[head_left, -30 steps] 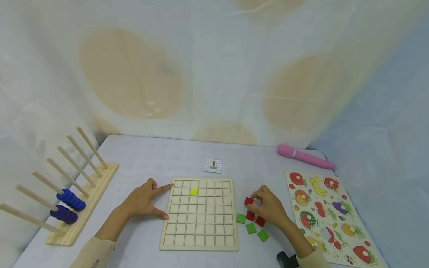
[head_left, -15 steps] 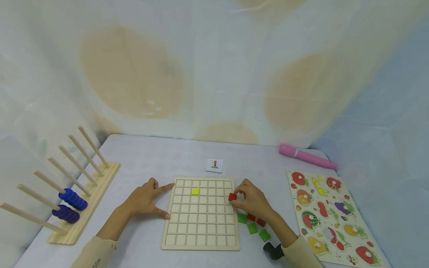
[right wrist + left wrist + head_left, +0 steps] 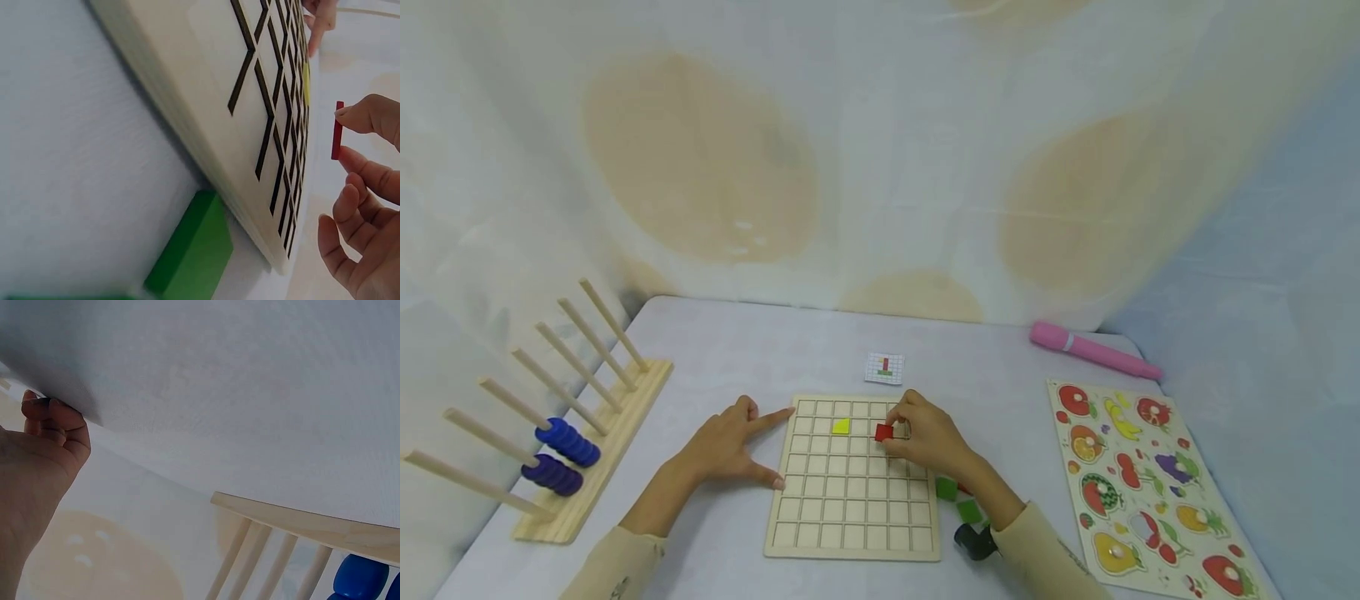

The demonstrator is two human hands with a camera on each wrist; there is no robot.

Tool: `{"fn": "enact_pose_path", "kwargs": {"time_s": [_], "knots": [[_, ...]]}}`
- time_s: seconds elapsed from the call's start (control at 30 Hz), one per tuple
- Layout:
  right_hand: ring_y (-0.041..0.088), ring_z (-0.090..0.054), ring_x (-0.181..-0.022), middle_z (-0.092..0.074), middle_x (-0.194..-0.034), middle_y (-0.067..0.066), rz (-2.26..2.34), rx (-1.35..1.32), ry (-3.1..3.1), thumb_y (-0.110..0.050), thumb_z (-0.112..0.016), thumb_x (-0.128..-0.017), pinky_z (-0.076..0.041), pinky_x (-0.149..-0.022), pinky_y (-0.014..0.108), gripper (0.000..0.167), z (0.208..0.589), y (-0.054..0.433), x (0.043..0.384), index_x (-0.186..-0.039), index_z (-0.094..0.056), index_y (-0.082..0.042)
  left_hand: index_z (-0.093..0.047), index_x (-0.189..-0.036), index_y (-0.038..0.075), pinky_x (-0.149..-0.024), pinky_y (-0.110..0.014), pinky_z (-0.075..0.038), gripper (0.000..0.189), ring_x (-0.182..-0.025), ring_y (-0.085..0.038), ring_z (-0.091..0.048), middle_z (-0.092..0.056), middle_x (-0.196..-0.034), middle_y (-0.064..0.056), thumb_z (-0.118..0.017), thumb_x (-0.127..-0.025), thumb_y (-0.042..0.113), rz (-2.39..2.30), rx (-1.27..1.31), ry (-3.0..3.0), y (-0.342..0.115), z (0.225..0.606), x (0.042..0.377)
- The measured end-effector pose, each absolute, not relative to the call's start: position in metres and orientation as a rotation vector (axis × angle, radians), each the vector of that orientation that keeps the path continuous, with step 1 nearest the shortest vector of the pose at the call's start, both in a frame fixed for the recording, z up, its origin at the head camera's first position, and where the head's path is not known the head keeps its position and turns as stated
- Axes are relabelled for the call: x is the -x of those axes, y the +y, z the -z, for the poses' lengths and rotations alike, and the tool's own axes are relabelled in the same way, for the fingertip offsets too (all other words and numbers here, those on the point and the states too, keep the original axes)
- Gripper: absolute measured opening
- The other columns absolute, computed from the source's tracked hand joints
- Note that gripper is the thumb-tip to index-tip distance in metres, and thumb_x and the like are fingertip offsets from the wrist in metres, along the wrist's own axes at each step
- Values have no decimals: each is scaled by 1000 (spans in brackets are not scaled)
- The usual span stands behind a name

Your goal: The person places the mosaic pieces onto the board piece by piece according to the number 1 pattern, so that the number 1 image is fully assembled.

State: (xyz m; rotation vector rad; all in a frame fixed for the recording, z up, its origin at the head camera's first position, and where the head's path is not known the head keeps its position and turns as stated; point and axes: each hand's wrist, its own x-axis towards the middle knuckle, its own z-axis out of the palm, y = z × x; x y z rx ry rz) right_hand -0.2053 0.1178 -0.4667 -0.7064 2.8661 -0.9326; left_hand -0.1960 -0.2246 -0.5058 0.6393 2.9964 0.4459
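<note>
In the head view, a wooden grid board (image 3: 850, 552) lies on the table with a yellow tile (image 3: 841, 426) in an upper-left square. My left hand (image 3: 722, 446) touches the board's left edge with index finger and thumb spread straight. In the left wrist view, the other fingers of the left hand (image 3: 53, 434) are bent. My right hand (image 3: 928, 433) pinches a red square tile (image 3: 883, 432) over the board, right of the yellow tile. The right wrist view has this red tile (image 3: 337, 131) edge-on between thumb and finger, held above the grid.
Green tiles (image 3: 970, 511) and a partly hidden red one lie by the board's right edge. A small pattern card (image 3: 884, 367) sits behind the board. On the left stands a peg abacus (image 3: 655, 383); at right are a fruit puzzle board (image 3: 1105, 475) and a pink marker (image 3: 1097, 352).
My right hand has picked up a red tile from beside the board and carried it left over the grid. The left hand stays at the board's left edge.
</note>
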Motion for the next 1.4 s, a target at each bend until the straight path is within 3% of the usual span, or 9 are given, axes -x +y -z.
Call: {"fn": "enact_pose_path", "kwargs": {"time_s": [0.3, 0.53, 1.03, 1.27, 1.4], "knots": [[10, -49, -78, -54, -96, -3, 787, 795, 2853, -24, -77, -81, -44, -68, 25, 19, 470, 98, 223, -95, -73, -12, -48, -147, 35, -61, -26, -27, 111, -71, -15, -31, -36, -99, -1, -69, -51, 88, -475, -638, 2995, -225, 505, 197], [13, -56, -88, -54, -96, -2, 781, 828, 2836, -22, -75, -82, -48, -75, 31, 20, 479, 91, 229, -97, -73, -10, -49, -146, 34, -62, -26, -27, 110, -74, -14, -31, -35, -98, 0, -70, -52, 87, -463, -646, 2987, -223, 504, 196], [17, -62, -94, -54, -96, -3, 728, 862, 2880, -25, -78, -85, -50, -77, 32, 20, 484, 87, 232, -100, -75, -13, -49, -147, 34, -61, -26, -27, 110, -73, -14, -32, -36, -99, 0, -72, -52, 85, -463, -636, 2989, -222, 502, 195], [11, -47, -73, -54, -94, -2, 733, 854, 2904, -23, -80, -84, -41, -66, 25, 17, 482, 86, 227, -97, -76, -13, -50, -146, 31, -60, -26, -27, 110, -72, -14, -31, -36, -98, -1, -72, -52, 84, -474, -649, 3000, -222, 500, 194], [11, -45, -72, -54, -94, -1, 704, 843, 2914, -25, -80, -84, -38, -65, 25, 21, 481, 86, 225, -101, -76, -14, -50, -146, 32, -60, -26, -27, 110, -71, -14, -31, -37, -98, 0, -71, -52, 85, -470, -652, 3001, -222, 502, 194]]}}
